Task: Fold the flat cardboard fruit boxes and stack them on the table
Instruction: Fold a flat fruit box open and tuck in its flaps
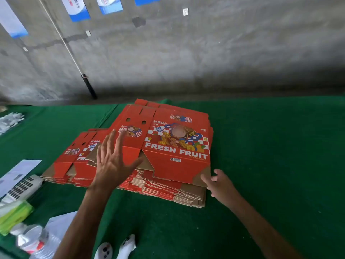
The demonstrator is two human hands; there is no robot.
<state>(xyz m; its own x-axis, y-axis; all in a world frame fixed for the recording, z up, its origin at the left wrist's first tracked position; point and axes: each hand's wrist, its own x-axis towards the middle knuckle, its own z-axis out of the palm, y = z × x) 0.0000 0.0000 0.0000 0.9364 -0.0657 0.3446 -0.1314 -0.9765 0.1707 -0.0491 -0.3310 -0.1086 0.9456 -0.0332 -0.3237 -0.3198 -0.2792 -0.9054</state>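
hands (113,161) (218,182) reach the flat box (177,146).

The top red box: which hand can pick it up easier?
Probably the right hand: its fingers already touch the top flat box's near corner, while the left hand hovers spread above.

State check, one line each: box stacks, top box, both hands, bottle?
top box: flat, unfolded, on the main stack
main stack: flat boxes, edges uneven
second stack: flat, lower, to the left
left hand: fingers spread, over the boxes
right hand: at top box's near right corner
plastic bottle: lying down
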